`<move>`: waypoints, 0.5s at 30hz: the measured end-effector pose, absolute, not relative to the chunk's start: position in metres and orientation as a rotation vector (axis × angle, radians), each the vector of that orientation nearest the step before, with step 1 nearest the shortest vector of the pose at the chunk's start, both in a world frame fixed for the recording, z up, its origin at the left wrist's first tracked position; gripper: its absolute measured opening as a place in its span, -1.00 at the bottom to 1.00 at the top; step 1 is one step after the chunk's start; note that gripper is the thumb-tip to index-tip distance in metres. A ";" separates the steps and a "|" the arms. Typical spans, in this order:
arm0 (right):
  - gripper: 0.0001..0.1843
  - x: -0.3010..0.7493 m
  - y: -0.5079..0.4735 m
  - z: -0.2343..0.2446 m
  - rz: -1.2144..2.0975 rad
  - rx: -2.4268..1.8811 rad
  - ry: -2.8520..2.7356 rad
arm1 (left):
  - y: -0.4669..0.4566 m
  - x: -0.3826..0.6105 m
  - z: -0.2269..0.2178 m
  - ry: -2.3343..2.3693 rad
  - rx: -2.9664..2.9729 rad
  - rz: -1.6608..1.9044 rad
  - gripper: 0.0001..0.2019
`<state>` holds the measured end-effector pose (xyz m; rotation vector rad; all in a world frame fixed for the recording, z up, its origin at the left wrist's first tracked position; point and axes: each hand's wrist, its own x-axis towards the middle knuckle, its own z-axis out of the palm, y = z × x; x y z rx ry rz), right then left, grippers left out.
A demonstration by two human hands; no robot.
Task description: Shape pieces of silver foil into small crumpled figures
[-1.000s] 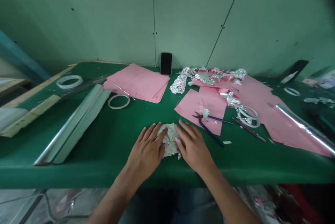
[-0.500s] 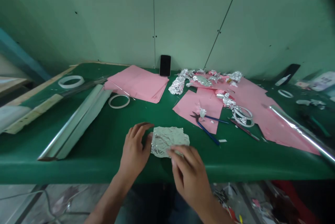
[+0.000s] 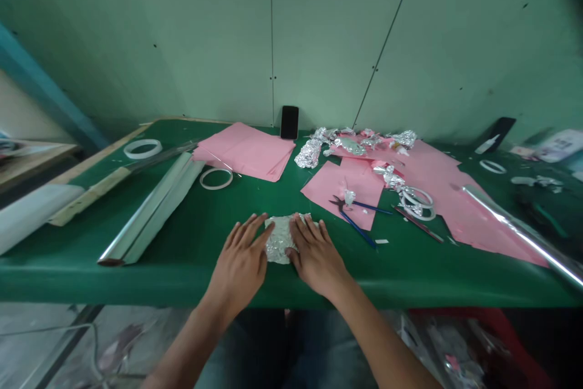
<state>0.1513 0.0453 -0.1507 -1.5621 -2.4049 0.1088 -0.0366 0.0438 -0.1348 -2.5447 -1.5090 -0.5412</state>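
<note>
1. The left hand [image 3: 239, 264] lies open and flat, fingers spread and angled to the right, with its fingertips resting on the left part of a folded aluminium foil packet [image 3: 281, 239]. It grasps nothing.
2. The right hand [image 3: 316, 258] is also open and flat, its fingers pointing far and resting on the right part of the packet. It is not clenched either.
3. The packet lies on the green worktop [image 3: 173, 249], near its near edge and roughly central, between the two hands and touching both.
4. Far and to the right of the right hand, scissors with long blue handles [image 3: 353, 219] lie partly on a pink paper sheet [image 3: 323, 189]. A small foil scrap [image 3: 349, 196] sits by their pivot.
5. Further right, a slim dark-red tool [image 3: 416, 223] lies beside a tangle of white tape rings and foil [image 3: 416, 204], on and beside a large pink paper sheet [image 3: 473, 213]. A silver roll of foil [image 3: 519, 231] lies across that sheet's right end.
6. Along the far side, crumpled foil pieces [image 3: 310, 153] lie at the edge of the pink paper, and a black smartphone [image 3: 289, 122] stands upright against the wall panel [image 3: 182, 43].
7. To the left lie a stack of pink paper [image 3: 246, 152], a white tape ring [image 3: 216, 178] and another foil roll [image 3: 152, 210].
</note>
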 end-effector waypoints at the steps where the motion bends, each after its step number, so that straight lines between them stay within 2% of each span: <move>1: -0.38 0.151 0.046 -0.151 0.115 -1.573 -2.421 | 0.040 -0.028 -0.132 -1.452 -2.568 -0.555 -0.56; 4: -0.36 0.151 0.047 -0.150 0.107 -1.558 -2.490 | 0.032 -0.008 -0.132 -1.287 -2.654 -0.559 -0.54; 11: -0.34 0.153 0.040 -0.149 0.070 -1.661 -2.351 | 0.031 -0.023 -0.157 -1.262 -2.637 -0.473 -0.28; 15: -0.33 0.173 0.021 -0.151 0.024 -1.694 -2.322 | 0.030 -0.026 -0.158 -1.297 -2.638 -0.455 -0.28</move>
